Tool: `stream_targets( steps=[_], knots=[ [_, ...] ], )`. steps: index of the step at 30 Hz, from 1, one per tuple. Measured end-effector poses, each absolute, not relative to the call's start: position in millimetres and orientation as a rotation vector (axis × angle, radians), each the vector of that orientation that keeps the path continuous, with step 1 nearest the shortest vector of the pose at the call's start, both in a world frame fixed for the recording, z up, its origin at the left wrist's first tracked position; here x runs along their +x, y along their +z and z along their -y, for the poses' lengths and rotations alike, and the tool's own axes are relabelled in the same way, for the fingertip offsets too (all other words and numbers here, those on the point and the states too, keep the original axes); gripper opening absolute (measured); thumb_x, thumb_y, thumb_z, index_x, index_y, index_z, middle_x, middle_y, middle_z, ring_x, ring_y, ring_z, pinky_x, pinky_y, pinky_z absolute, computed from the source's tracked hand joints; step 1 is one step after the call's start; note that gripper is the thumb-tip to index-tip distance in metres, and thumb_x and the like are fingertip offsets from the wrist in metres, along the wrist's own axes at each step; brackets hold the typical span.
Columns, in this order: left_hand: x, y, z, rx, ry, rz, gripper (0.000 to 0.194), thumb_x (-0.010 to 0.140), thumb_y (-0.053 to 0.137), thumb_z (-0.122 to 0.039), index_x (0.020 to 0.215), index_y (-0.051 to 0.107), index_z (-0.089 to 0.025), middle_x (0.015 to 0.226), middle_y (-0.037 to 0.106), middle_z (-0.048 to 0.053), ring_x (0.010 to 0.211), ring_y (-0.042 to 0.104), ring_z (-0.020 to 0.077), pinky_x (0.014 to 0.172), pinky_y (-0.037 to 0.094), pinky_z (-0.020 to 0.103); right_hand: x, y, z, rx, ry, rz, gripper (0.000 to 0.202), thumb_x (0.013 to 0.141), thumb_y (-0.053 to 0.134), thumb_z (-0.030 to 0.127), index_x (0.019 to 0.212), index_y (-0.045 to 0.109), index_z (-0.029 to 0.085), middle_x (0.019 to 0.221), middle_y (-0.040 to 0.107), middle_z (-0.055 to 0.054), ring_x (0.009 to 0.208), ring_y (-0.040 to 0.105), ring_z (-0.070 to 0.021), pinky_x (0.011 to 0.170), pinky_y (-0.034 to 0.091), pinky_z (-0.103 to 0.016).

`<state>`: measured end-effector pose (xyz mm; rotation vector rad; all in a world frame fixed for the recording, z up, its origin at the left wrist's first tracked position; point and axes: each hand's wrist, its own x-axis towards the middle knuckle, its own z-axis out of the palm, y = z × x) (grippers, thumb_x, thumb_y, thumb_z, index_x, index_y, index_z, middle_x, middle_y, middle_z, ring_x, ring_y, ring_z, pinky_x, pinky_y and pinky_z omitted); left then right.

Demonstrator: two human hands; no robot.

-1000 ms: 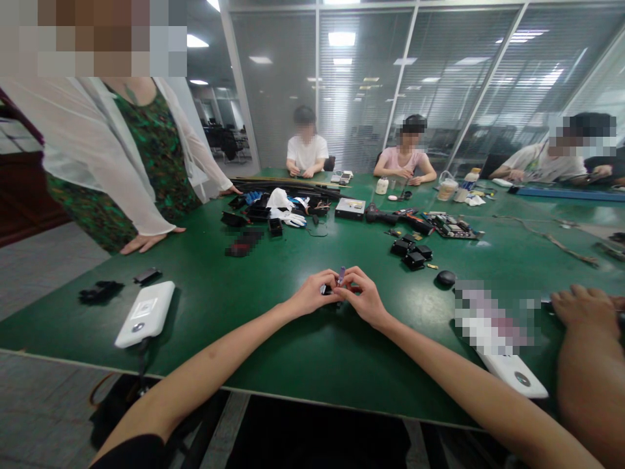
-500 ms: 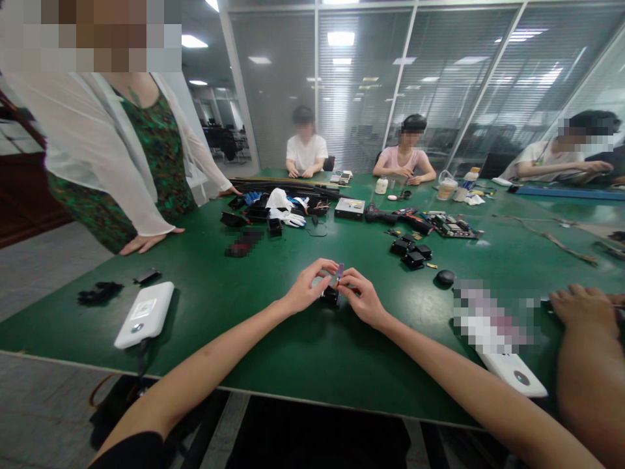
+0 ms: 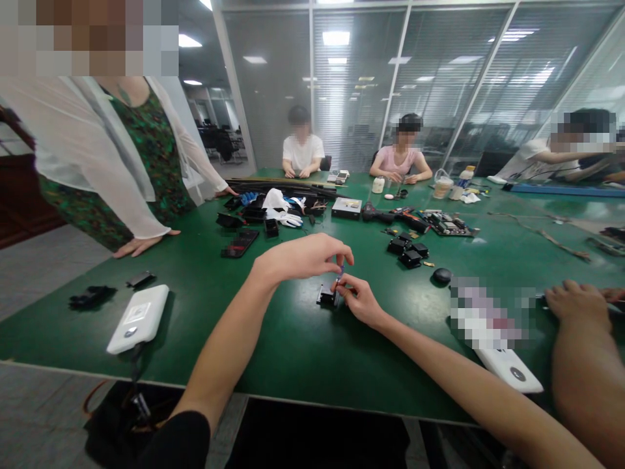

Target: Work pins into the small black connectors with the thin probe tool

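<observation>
A small screwdriver with a purple handle [image 3: 342,268] stands nearly upright above the table. From over the top, my left hand [image 3: 312,254] closes thumb and fingers around its handle, wrist raised. My right hand [image 3: 362,299] pinches low down, at the shaft, close to a small black part [image 3: 326,296]. That black part rests on the green table [image 3: 293,352] beneath the fingers. Its right end is partly covered by my right fingertips, so I cannot tell whether the screwdriver tip touches it.
Several black boxes [image 3: 409,251] and a round black object [image 3: 442,277] lie ahead right. White power banks [image 3: 139,319] flank my arms. A phone [image 3: 240,243], white gloves [image 3: 283,212], a drill [image 3: 378,213] and a circuit board [image 3: 449,223] lie farther back. Another person's arm [image 3: 581,345] rests at right.
My left hand has lifted and turned over the top of the screwdriver, uncovering the black part. My right hand stays nearly in place at the shaft.
</observation>
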<state>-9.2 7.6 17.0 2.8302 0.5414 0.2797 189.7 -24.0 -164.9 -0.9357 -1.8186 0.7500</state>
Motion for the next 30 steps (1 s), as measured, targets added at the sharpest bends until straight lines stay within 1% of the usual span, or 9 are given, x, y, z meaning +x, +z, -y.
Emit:
stream_targets(
  steps=[5,10,12,14,18,20,23,26,30],
  knots=[
    [-3.2,2.3,-9.6,2.964,0.273,-0.637,0.019,0.095,0.056,-0.019,0.104,0.073,-0.019,0.106,0.074,0.005,0.101,0.068,0.0194,0.088,0.049,0.029,189.1,-164.7,24.5,-0.936,0.784,1.801,0.019,0.099,0.056,0.033,0.093,0.068,0.019,0.086,0.068,-0.003,0.077,0.062,-0.0168,0.064,0.046,-0.025],
    [-5.3,-2.0,-16.3,2.933,0.292,-0.712,0.017,0.095,0.057,-0.020,0.100,0.073,-0.019,0.101,0.075,0.004,0.096,0.069,0.0186,0.083,0.048,0.028,189.0,-161.2,26.9,-0.941,0.790,1.813,0.021,0.100,0.057,0.037,0.099,0.070,0.020,0.095,0.070,-0.005,0.088,0.065,-0.0194,0.070,0.051,-0.027],
    [-5.1,-2.1,-16.4,2.926,0.292,-0.741,0.015,0.095,0.058,-0.023,0.097,0.072,-0.019,0.098,0.075,0.004,0.093,0.069,0.0186,0.080,0.047,0.028,188.9,-160.4,27.4,-0.955,0.779,1.814,0.022,0.098,0.060,0.039,0.103,0.071,0.021,0.096,0.071,-0.005,0.090,0.066,-0.0202,0.071,0.052,-0.028],
    [-4.2,-2.9,-14.6,2.929,0.295,-0.782,0.015,0.096,0.059,-0.029,0.096,0.071,-0.019,0.095,0.075,0.004,0.091,0.069,0.0191,0.077,0.046,0.028,188.7,-160.8,27.3,-0.974,0.769,1.799,0.021,0.096,0.064,0.040,0.102,0.071,0.021,0.094,0.071,-0.005,0.089,0.067,-0.0203,0.071,0.053,-0.028],
    [-3.3,-4.6,-9.2,2.973,0.314,-0.868,0.024,0.097,0.060,-0.039,0.103,0.067,-0.018,0.099,0.074,0.006,0.091,0.069,0.0213,0.077,0.047,0.030,188.0,-163.6,26.2,-0.981,0.757,1.762,0.020,0.094,0.066,0.041,0.095,0.070,0.021,0.092,0.072,-0.004,0.087,0.067,-0.0200,0.072,0.054,-0.029],
    [-3.6,-3.9,-7.8,2.987,0.332,-0.829,0.024,0.097,0.060,-0.036,0.111,0.066,-0.018,0.107,0.073,0.008,0.099,0.068,0.0223,0.082,0.048,0.031,188.0,-164.5,25.9,-0.974,0.756,1.758,0.020,0.094,0.067,0.041,0.093,0.070,0.021,0.092,0.072,-0.004,0.087,0.068,-0.0200,0.073,0.054,-0.029],
    [-3.4,-1.5,-7.9,2.966,0.349,-0.678,0.022,0.097,0.058,-0.024,0.117,0.065,-0.019,0.117,0.071,0.007,0.109,0.065,0.0208,0.091,0.047,0.030,188.5,-164.7,25.9,-0.973,0.754,1.759,0.021,0.094,0.067,0.041,0.092,0.070,0.021,0.092,0.072,-0.005,0.087,0.068,-0.0199,0.073,0.054,-0.029],
    [-0.8,-0.3,-7.8,2.939,0.346,-0.597,0.021,0.096,0.053,-0.017,0.112,0.067,-0.019,0.114,0.072,0.005,0.107,0.066,0.0188,0.093,0.047,0.028,188.9,-164.4,26.2,-0.976,0.752,1.761,0.022,0.094,0.066,0.041,0.092,0.069,0.020,0.092,0.072,-0.005,0.088,0.068,-0.0197,0.073,0.054,-0.029],
    [3.7,-3.1,-3.8,2.995,0.347,-0.668,0.023,0.095,0.050,-0.019,0.110,0.068,-0.018,0.111,0.072,0.007,0.105,0.067,0.0216,0.091,0.049,0.031,188.6,-164.6,26.0,-0.966,0.745,1.769,0.021,0.095,0.065,0.041,0.093,0.070,0.020,0.090,0.070,-0.004,0.084,0.065,-0.0187,0.072,0.053,-0.028]
  ],
)
